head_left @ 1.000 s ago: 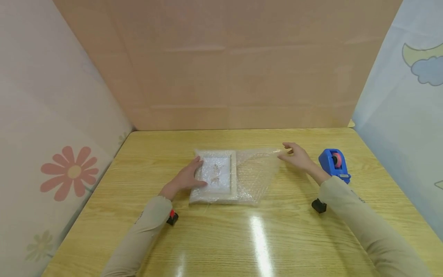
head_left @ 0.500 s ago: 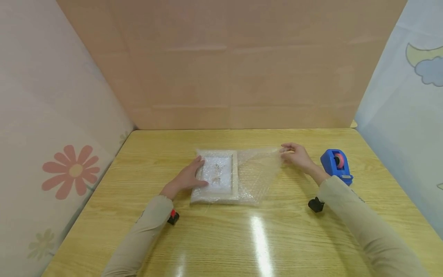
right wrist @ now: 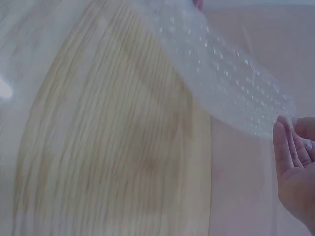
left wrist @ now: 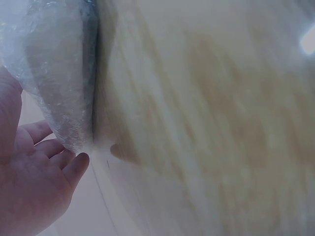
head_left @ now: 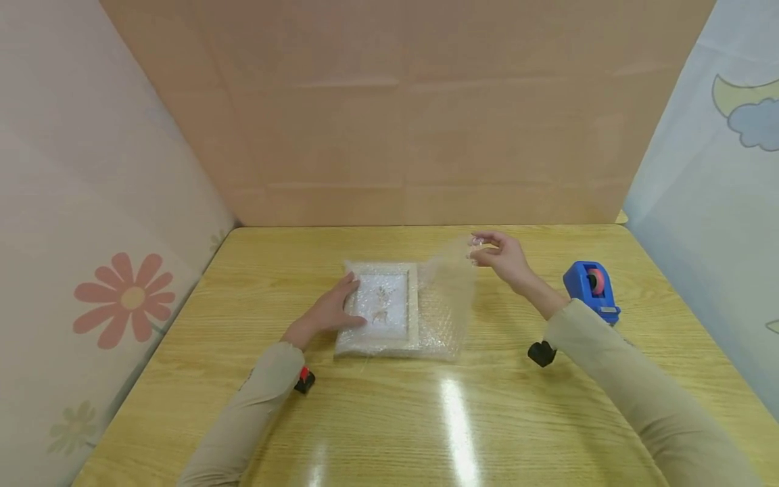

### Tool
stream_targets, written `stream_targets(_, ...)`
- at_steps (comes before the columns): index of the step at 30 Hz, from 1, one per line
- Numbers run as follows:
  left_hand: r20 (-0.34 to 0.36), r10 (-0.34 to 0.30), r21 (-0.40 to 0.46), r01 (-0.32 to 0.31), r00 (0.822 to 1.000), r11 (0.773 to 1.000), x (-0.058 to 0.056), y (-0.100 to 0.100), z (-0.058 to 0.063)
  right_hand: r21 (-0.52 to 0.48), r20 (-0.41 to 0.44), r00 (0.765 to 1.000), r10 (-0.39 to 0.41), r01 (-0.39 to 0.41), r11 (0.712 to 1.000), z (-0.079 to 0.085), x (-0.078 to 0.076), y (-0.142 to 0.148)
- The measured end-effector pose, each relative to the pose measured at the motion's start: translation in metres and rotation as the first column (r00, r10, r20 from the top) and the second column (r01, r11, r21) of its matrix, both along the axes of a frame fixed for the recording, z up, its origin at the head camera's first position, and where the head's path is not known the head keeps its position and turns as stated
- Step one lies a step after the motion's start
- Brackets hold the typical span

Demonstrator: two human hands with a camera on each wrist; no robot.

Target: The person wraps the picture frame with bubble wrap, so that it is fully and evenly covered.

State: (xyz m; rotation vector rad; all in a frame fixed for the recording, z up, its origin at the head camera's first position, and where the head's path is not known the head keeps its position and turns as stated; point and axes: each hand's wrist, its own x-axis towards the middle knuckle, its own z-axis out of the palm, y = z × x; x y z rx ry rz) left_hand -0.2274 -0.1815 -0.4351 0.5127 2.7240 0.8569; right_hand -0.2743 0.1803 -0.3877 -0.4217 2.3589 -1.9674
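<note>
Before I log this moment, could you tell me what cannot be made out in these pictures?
- Picture frame: its drawing is blurred by bubble wrap in the head view.
- Tape dispenser: its base is partly hidden by the right sleeve.
- Right hand: cut off by the right wrist view's edge.
- Left wrist view: motion-blurred table.

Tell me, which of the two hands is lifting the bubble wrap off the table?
The right hand: it pinches the free edge of the bubble wrap raised above the table. The left hand lies flat on the wrapped picture frame.
</note>
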Motion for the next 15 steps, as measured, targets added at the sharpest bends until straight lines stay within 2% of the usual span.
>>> stream_targets(8,-0.004,-0.006,0.007,0.006,1.0,1.0,-0.005,0.002,-0.003,-0.15,0.026,0.997,0.066,-0.061,0.987,0.007,0.002,-0.053)
stream_targets(11,-0.015,-0.019,0.01,0.019,1.0,1.0,-0.007,0.003,-0.005,-0.185,0.043,0.996,0.08,-0.071,0.98,0.004,0.002,-0.076)
stream_targets(15,-0.024,-0.027,0.016,0.028,0.999,0.999,-0.008,0.004,-0.007,-0.177,0.066,0.992,0.112,-0.099,0.979,-0.004,0.003,-0.106)
